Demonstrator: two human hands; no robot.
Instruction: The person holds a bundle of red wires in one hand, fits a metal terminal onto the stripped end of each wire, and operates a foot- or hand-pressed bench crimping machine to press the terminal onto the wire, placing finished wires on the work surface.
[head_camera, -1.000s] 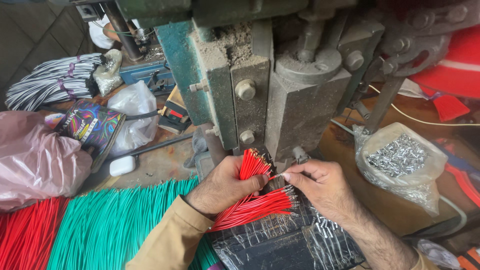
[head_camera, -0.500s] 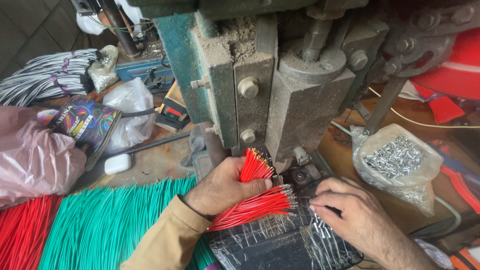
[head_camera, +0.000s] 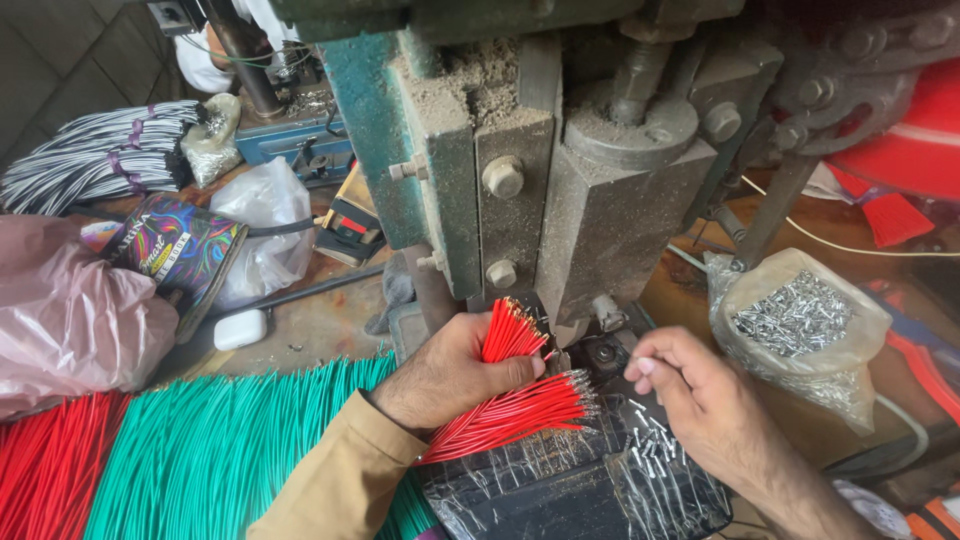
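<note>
**Red wires gripped at the foot of a green press**

Nearest the camera, a black plastic sheet (head_camera: 560, 490) lies on the tabletop, scattered with small loose silver metal terminals (head_camera: 650, 465). To its left, a broad layer of thin teal-green wire lengths (head_camera: 220, 450) lies spread flat, with a matching layer of red wire lengths (head_camera: 50, 465) beside it at the far left edge.

The left hand (head_camera: 450, 375), in a tan sleeve, is closed in a fist around a bundle of thin red wires (head_camera: 515, 405). The bundle fans into two groups: one points up toward the machine, the other lies sideways over the black sheet with metal tips on its ends. The right hand (head_camera: 695, 385) hovers just beside those tips, its fingers curled loosely with thumb and forefinger drawn close; whether they pinch anything cannot be told.

Just beyond the hands stands a heavy grey and green metal press (head_camera: 560, 200), dusty on top, its bolted block sitting directly above the upturned wire ends. To its right, a clear plastic bag of silver terminals (head_camera: 795, 320) rests on the tabletop. To the left lie a small white case (head_camera: 240, 328), a crumpled pink plastic bag (head_camera: 70, 320) and, farther back, a bundle of black-and-white striped wires (head_camera: 100, 155).
</note>
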